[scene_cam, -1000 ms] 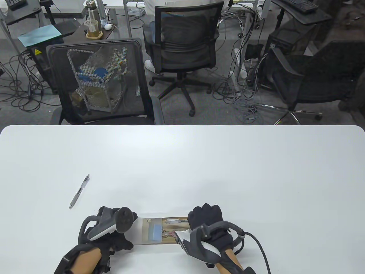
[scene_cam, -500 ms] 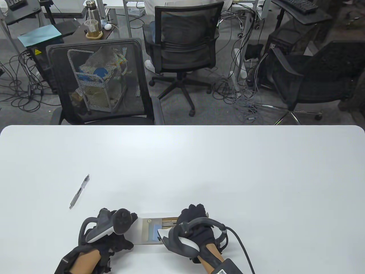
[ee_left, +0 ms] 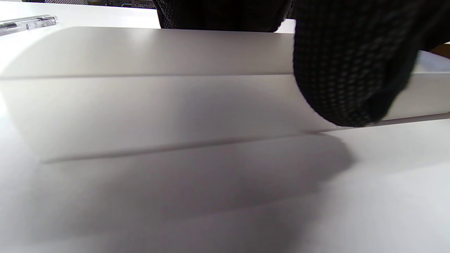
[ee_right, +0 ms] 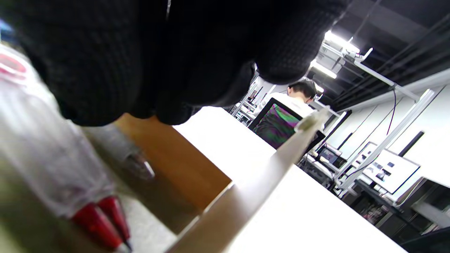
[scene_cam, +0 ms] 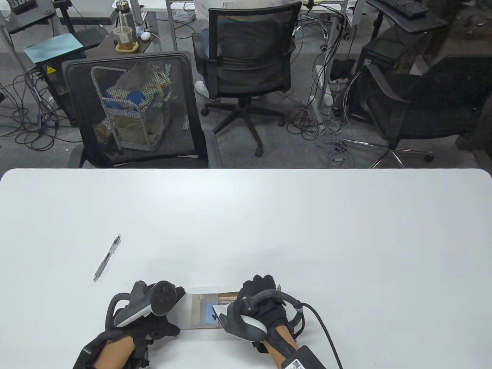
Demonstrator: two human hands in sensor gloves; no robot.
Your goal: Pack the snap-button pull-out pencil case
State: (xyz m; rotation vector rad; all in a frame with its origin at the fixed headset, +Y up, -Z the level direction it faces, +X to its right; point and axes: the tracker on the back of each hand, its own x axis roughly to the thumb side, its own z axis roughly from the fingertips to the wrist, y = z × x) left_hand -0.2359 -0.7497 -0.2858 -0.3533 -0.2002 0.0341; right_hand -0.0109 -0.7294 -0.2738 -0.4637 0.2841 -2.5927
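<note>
The right hand [scene_cam: 265, 307] is gripping the tray [scene_cam: 226, 296], having pushed it further into the case [scene_cam: 200, 311] at the table's [scene_cam: 246, 215] near edge; left hand [scene_cam: 153, 311] is clasping the case.

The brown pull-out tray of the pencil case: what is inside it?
Inside the brown pull-out tray lie a light blue rectangular block and clear pens with red tips. The black-gloved right hand covers the tray's right part, so anything there is hidden.
</note>
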